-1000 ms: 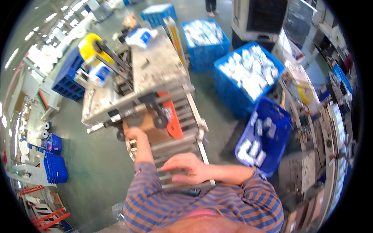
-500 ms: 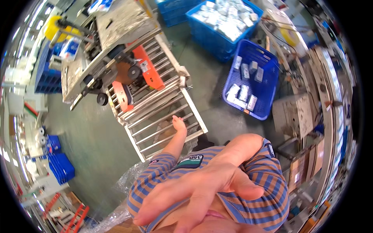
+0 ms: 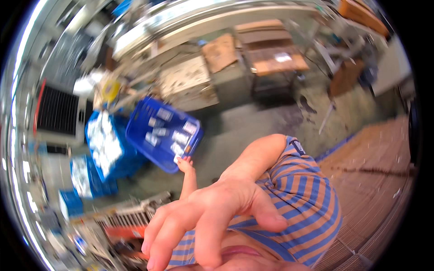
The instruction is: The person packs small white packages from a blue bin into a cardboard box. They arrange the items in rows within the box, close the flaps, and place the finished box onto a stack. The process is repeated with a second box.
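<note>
My right hand (image 3: 214,212) is raised close to the camera and looks large; its fingers are spread and bent a little, with nothing in them. Farther off, my left hand (image 3: 185,165) is stretched out at the near corner of a blue plastic basket (image 3: 142,147), open, its fingers apart. Several small white boxes (image 3: 180,137) lie loosely inside the basket. One white box (image 3: 176,159) shows right by my left fingertips; blur hides whether they touch it.
Left of the basket stands a blue crate (image 3: 124,160) heaped with white packages (image 3: 105,140). At the lower left is a roller conveyor (image 3: 124,220) with orange side guides. Beyond the basket sit a worn pale box (image 3: 187,83) and a brown-topped bench (image 3: 280,63). Cardboard (image 3: 375,171) lies on the right.
My view has turned to the right. My left hand, formerly over the conveyor rollers, is now at the basket's corner. My right hand stays raised before the camera, fingers a little more bent.
</note>
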`<state>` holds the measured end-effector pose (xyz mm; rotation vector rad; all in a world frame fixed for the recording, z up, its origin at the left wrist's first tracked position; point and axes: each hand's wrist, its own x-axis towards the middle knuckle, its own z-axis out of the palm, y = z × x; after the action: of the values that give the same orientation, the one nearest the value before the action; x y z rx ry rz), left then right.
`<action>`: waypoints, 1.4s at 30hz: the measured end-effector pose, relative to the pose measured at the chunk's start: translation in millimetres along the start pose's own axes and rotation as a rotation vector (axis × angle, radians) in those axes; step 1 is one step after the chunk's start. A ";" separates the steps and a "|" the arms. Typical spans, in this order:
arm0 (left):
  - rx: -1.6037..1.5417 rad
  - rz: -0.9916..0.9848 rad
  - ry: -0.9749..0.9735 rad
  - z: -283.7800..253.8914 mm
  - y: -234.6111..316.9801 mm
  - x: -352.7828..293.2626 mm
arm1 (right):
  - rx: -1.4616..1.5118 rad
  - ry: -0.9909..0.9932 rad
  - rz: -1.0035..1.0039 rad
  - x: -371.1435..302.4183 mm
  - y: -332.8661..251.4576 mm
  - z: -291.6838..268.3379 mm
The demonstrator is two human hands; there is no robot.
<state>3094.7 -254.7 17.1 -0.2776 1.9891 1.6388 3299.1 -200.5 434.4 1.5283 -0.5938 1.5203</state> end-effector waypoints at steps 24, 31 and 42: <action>1.224 0.130 -1.083 635.2 -90.1 -131.0 | -1.447 -0.026 -0.137 93.8 -536.8 -151.3; 1.138 0.142 -1.151 723.8 -128.1 -185.9 | -1.875 1.196 0.018 -16.3 -871.1 -180.1; 1.712 0.107 -0.834 687.7 -136.4 -283.1 | -2.410 2.774 0.408 -305.9 -1334.8 -212.9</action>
<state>3585.3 319.0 -26.1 0.9560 1.9151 -0.3414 4247.1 573.9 -215.3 3.8268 0.2841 -0.7260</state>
